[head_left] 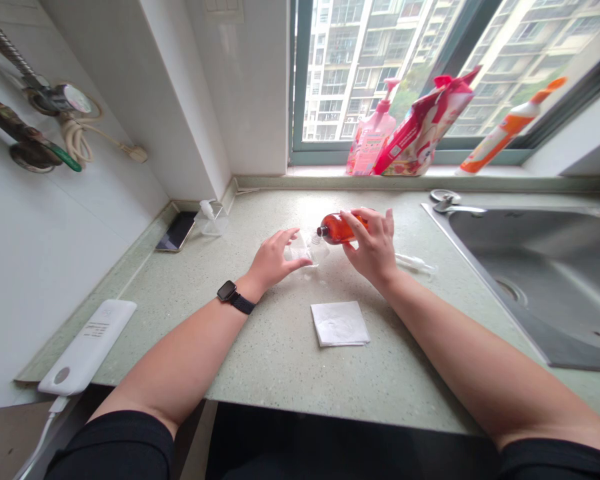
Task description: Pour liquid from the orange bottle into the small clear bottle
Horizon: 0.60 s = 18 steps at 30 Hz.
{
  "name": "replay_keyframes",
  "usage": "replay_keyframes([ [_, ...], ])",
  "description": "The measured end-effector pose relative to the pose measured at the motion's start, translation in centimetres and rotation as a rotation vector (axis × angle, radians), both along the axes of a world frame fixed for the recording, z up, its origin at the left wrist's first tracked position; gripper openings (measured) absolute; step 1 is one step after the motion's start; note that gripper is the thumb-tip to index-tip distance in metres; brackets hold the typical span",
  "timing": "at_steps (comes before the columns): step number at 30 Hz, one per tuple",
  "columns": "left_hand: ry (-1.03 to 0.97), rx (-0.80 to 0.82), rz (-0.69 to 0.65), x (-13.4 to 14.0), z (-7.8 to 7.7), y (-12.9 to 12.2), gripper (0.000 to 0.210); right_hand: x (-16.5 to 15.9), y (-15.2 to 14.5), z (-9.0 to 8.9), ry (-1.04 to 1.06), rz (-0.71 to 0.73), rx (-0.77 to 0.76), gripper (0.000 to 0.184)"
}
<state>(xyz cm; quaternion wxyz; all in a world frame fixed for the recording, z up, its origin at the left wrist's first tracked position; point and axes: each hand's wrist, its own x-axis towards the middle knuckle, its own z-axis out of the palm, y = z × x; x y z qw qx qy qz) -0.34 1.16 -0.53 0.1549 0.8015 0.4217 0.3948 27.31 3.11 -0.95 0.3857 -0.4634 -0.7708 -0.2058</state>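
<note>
My right hand (373, 243) is wrapped round an amber bottle (336, 229), which lies tipped over with its dark, uncapped neck pointing left. Just beside that neck is the mouth of a small clear container (300, 250), held between the thumb and fingers of my left hand (275, 257). Whether the two mouths touch, or any liquid runs between them, I cannot tell. A folded white tissue (340, 323) lies on the counter in front of both hands. Partly behind my right wrist lies a slim clear plastic piece (417, 264).
A steel sink (535, 287) with a tap (457, 205) takes up the right side. At the back left are a phone (177, 231) and a clear piece with a white pump (211, 219). A white power bank (87, 347) lies at the left edge. Bottles and a red pouch (425, 123) line the windowsill.
</note>
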Motion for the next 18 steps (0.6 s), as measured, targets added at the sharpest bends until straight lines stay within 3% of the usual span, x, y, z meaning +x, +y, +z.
replay_keyframes([
  [18,0.031,0.023,0.013,0.0,-0.1,0.13,0.08,-0.04,0.02,0.02,-0.01,-0.019,-0.008,0.092],
])
